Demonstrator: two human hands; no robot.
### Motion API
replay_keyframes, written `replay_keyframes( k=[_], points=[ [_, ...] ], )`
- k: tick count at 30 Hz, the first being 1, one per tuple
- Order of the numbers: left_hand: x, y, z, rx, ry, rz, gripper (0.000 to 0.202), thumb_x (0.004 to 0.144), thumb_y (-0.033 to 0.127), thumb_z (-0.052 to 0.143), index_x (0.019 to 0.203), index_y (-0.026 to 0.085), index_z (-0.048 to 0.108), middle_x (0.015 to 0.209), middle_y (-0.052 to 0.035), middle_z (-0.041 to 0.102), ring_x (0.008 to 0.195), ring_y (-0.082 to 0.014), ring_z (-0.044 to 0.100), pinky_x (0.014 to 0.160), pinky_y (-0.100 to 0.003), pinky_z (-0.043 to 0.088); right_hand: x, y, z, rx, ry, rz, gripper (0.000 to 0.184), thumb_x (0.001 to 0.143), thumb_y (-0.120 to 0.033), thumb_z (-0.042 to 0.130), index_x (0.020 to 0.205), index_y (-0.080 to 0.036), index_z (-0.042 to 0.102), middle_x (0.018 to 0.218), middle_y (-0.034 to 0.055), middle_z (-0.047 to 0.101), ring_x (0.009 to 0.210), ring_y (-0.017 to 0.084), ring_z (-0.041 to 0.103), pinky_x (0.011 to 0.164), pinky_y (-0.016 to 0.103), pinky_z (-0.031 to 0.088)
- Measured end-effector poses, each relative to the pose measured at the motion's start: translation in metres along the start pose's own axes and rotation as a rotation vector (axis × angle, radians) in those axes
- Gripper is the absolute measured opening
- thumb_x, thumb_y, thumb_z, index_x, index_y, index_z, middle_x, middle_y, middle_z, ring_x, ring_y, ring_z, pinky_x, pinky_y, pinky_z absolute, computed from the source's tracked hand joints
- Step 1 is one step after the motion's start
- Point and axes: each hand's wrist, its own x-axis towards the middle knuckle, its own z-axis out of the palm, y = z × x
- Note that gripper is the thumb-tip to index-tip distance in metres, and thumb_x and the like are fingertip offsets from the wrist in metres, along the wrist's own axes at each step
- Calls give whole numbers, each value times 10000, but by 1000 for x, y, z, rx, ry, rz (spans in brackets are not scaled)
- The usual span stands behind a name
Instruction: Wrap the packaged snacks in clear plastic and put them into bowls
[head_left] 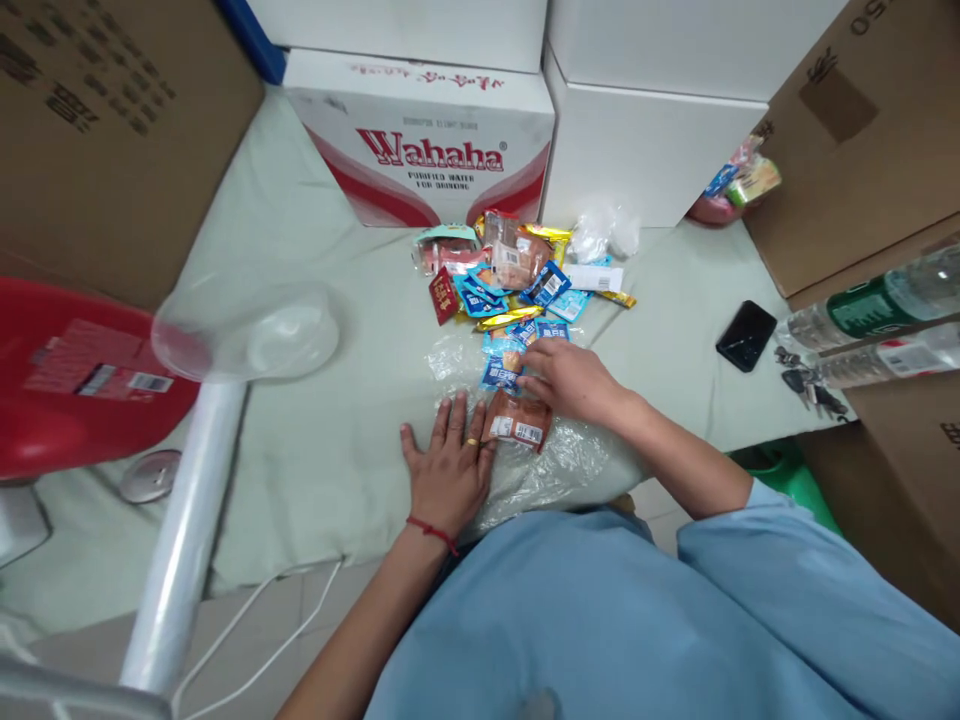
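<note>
My left hand [448,462] lies flat and open on the pale green cloth [330,440], fingers spread, at the edge of a clear plastic bag [559,460]. An orange snack packet [519,420] rests on that bag, touching the left hand's fingers. My right hand [564,380] reaches over the bag, its fingers curled on a small blue snack packet [501,372]. Just beyond lies a heap of several snack packets [517,275] in blue, gold, red and orange.
A Wahaha carton [424,140] and white boxes [645,140] stand behind the heap. Brown cartons flank both sides. A black phone [745,335], keys [806,385] and water bottles [870,310] lie right. A clear lid [247,330], a white pole [187,530] and a red object [75,380] are left.
</note>
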Motion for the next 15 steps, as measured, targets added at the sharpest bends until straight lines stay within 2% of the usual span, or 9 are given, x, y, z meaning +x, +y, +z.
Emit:
replay_keyframes(
  k=[2,4,6,8,11,15],
  points=[
    [0,1,0,-4,-14,-7,558,1067,365,370,1620,285,376,1708,-117,307,1580,-329,314,1230,-760,-45,-8,-5,11,-26,58,-61,406,1027,-431,586,1339,-186,674,1374,178,641,1249,329,583,1006,469,508],
    [0,2,-1,-14,-27,-12,571,1061,361,377,1628,296,354,1706,-117,315,1585,-337,302,1223,-772,-51,-22,-9,27,-24,35,-155,543,977,-488,660,1440,-209,610,1494,188,564,1350,360,512,1085,538,470],
    [1,1,-1,-20,-37,-16,582,1058,359,382,1635,306,334,1707,-116,315,1587,-341,297,1218,-775,-64,-37,-11,46,-58,4,-191,606,950,-430,710,1501,-228,557,1575,188,491,1436,376,433,1139,581,421],
    [1,1,-1,-20,-45,-11,582,1058,365,386,1635,310,334,1710,-113,310,1590,-334,291,1221,-761,-86,-49,-8,58,-82,-1,-183,559,980,-292,658,1523,-252,533,1575,175,496,1452,351,423,1162,582,400],
    [1,-1,-2,-22,-49,-2,570,1062,379,387,1626,303,362,1712,-106,307,1596,-316,276,1228,-733,-119,-60,3,52,-39,54,-190,578,998,-141,527,1551,-302,491,1506,147,559,1383,310,491,1133,566,431],
    [1,0,-1,-26,-40,-10,558,1063,384,384,1615,300,386,1711,-95,314,1591,-312,285,1233,-723,-121,-59,10,25,-6,132,-252,711,981,-118,483,1642,-323,322,1523,126,542,1399,305,488,1172,607,378]
  ],
)
